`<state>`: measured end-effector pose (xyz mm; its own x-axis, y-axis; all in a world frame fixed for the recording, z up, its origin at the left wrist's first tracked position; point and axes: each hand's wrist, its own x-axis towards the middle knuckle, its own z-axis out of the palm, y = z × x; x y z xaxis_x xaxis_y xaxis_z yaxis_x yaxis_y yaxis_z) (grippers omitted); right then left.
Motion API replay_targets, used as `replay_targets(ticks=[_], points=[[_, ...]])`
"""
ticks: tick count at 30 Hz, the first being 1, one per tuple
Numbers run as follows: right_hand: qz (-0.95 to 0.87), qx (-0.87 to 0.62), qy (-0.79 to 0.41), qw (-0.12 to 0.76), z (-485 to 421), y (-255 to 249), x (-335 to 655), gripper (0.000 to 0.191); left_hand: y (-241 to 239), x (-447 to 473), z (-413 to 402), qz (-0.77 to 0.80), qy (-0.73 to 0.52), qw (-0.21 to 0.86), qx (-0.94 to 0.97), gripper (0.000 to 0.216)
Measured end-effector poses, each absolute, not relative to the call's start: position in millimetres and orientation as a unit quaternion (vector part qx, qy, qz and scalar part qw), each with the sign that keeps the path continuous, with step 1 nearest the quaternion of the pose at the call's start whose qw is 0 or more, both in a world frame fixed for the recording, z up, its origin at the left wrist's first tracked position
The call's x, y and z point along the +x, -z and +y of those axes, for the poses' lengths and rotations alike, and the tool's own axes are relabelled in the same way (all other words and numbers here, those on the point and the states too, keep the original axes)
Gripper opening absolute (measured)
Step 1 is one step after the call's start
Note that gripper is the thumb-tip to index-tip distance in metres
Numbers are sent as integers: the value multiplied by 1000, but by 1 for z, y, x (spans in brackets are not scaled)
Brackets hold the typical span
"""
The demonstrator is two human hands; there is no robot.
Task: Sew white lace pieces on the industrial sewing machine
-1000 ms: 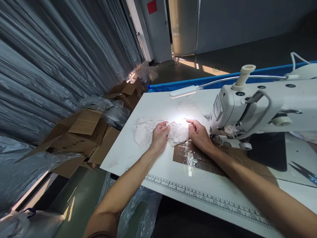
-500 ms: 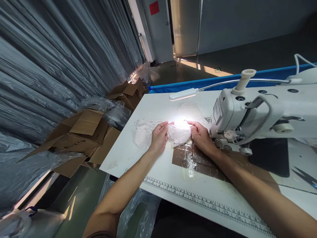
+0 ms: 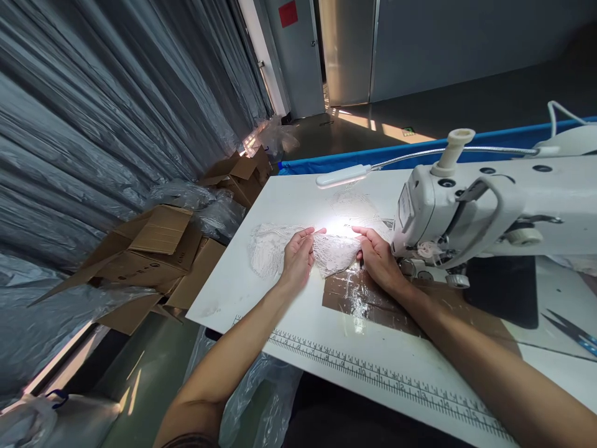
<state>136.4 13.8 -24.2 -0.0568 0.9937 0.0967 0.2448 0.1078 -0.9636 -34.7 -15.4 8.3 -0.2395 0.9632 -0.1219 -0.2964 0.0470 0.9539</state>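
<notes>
White lace fabric [image 3: 336, 254] is stretched between my two hands, just left of the sewing machine [image 3: 422, 199]. My left hand [image 3: 298, 254] pinches its left edge, thumb and forefinger together. My right hand [image 3: 374, 250] grips the right edge, close to the machine's needle area. More of the lace lies flat on the table to the left of my left hand, and a further piece lies behind, under the glare. Strong light from the lamp [image 3: 342, 177] washes out the fabric's upper edge between the fingertips.
A printed ruler scale [image 3: 359, 371] runs along the front of the white table [image 3: 219, 292]. Brown tape [image 3: 345, 292] covers part of the top before the machine. Scissors [image 3: 571, 333] lie at the right. Open cardboard boxes [image 3: 161, 233] and plastic film stand on the left.
Both hands keep hold of the lace in nearly the same place. The fabric between them looks slightly flatter and more taut. The whole view has shifted a little.
</notes>
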Motion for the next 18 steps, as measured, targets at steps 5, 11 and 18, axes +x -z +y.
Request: replay_targets(ticks=[5, 11, 18], points=[[-587, -518, -432, 448, 13, 23, 137, 44, -9, -36, -16, 507, -601, 516, 340, 28], [-588, -520, -431, 446, 11, 18, 135, 42, -9, -31, -24, 477, -597, 485, 425, 39], [-680, -466, -381, 419, -20, 14, 149, 43, -19, -25, -55, 375, -489, 537, 577, 35]])
